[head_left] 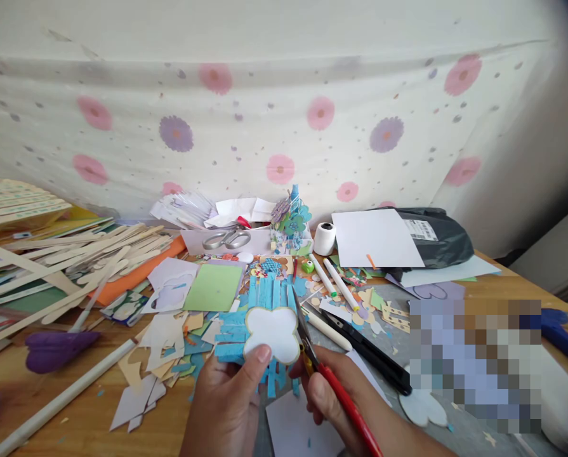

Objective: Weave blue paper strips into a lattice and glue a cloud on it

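Note:
My left hand (pixel 229 397) grips a white flower-shaped paper cutout (pixel 271 329) with a tan edge, the thumb pressed on its lower rim. Behind the cutout, blue paper (pixel 229 335) is slit into strips that fan out to the left, above and below. In my right hand (pixel 355 377) is a pair of scissors (pixel 341 397) with a red handle. Their dark blades point up along the cutout's right edge, close to the blue strips. My right fingers are wrapped around the handles and hide part of them. Whether the blades touch the paper, I cannot tell.
Paper scraps (pixel 167 346) surround both hands. Wooden sticks (pixel 81 260) pile up at the left, with a white rod (pixel 69 397) in front. A black utility knife (pixel 367 349) and white markers (pixel 341 285) lie right. Behind stand grey-handled scissors (pixel 226 238) and a white bottle (pixel 324 239).

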Tool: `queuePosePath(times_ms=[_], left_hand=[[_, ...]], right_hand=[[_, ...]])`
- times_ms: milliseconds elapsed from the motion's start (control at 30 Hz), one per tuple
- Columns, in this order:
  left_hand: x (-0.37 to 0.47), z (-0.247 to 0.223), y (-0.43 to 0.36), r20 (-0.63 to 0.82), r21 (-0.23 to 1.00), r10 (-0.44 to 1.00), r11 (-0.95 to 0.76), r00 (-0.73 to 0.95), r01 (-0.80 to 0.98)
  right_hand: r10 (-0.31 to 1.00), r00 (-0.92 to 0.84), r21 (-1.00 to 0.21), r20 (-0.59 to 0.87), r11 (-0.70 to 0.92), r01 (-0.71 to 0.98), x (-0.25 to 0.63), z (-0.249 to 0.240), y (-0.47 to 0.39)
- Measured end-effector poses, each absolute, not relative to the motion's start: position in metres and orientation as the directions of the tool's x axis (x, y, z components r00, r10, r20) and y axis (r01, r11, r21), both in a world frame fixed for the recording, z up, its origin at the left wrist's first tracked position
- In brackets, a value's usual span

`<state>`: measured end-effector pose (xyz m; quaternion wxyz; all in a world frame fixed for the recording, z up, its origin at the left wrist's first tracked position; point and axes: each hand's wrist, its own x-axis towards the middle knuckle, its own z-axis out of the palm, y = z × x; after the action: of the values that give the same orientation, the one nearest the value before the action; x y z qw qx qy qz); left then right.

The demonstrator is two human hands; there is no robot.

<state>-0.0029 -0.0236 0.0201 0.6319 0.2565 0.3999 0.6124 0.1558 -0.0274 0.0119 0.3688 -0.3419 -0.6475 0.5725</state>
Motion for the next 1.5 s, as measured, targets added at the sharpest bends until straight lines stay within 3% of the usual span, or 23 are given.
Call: queuePosePath(times_ms=[467,767,1500], left_hand=[[0.0,0.017,-0.025,-0.233,0.779,0.963,0.101,-0.135,-0.619],[0.0,0.018,-0.023,-0.249,0.785,0.956,0.106,-0.155,-0.61],[-0.004,0.026,-0.019,-0.243,0.794,0.955,0.097,-0.167,-0.6]], right_hand=[[0.873,-0.468,-0.987,0.139,0.162,0.009,0.153,0.009,-0.024],[0.886,-0.454,-0.968,0.099,0.191,0.161,0.157,0.007,-0.023],[0.876,-0.482,-0.93,0.002,0.178,0.32,0.182,0.01,-0.02]])
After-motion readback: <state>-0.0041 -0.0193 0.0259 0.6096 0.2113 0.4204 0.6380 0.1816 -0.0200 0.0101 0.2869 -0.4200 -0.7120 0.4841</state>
